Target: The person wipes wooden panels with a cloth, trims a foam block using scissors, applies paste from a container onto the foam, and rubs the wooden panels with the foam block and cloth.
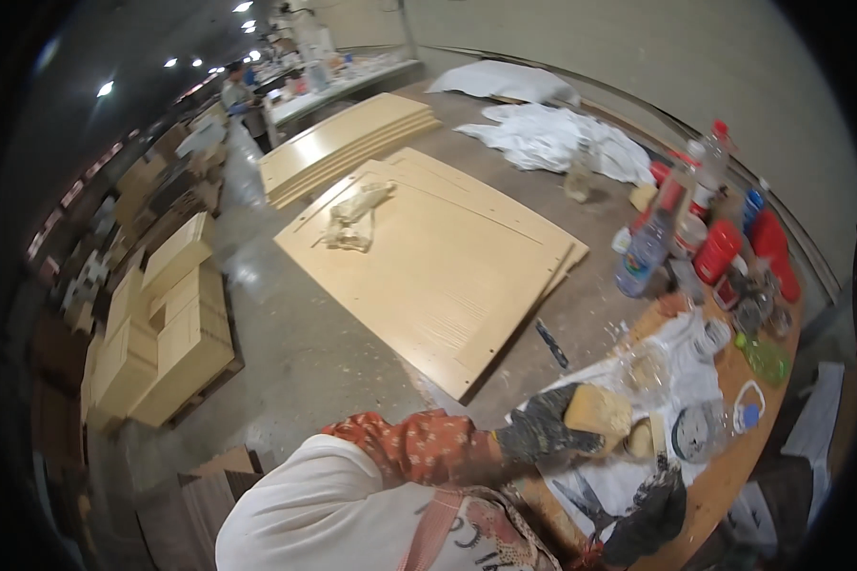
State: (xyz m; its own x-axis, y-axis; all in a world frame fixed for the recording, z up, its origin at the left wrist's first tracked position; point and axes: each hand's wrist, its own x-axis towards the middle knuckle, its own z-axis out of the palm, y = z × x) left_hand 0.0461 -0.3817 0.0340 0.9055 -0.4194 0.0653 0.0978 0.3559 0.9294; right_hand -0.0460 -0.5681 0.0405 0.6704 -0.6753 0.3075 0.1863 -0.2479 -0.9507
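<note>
My left hand [548, 424], in a dark, paint-smeared glove, is closed on a yellow sponge [597, 416]. Beside the sponge sits a small round pot with beige contents [641, 439]. My right hand [652, 514], gloved the same way, is low at the table's near edge with its fingers curled; a thin pale strip rises by its fingertips, and what it grips is unclear. Both hands are over a stained white cloth [581, 485]. A clear plastic bowl [646, 369] and a clear tub with a dark ring [697, 430] stand on the cloth.
Cream panels [428, 266] overlap left of my hands, with a crumpled glove [354, 217] on top. More panels [348, 143] are stacked behind. Bottles [649, 249] crowd the right side, and a dark-handled tool [551, 344] lies nearer. Cream boxes [176, 333] stand on the floor; a person [243, 103] is far back.
</note>
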